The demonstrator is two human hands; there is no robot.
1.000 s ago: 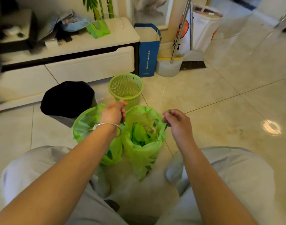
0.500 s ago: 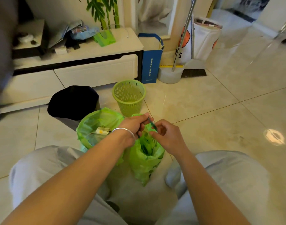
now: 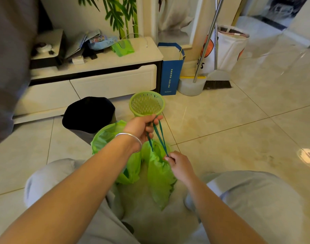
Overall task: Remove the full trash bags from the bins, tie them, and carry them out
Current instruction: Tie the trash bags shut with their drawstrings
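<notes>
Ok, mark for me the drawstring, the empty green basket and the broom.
drawstring (image 3: 157,133): head view, on the taut blue cord between the two hands.
green basket (image 3: 147,105): head view, on its perforated inner wall.
broom (image 3: 218,84): head view, on the dark bristles at the floor.

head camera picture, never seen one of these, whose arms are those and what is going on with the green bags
The camera sits on a person's head and looks down, so the two arms are that person's own, above their knees. No machine is involved. On the tiled floor stand two green trash bags. The left hand, with a bracelet at the wrist, grips the dark drawstrings of the nearer bag and pulls them up, while the right hand pinches the bag's gathered mouth. The second bag beside it is open. Behind them are an empty green basket, a bin with a black liner, a low white cabinet and a broom.
</notes>
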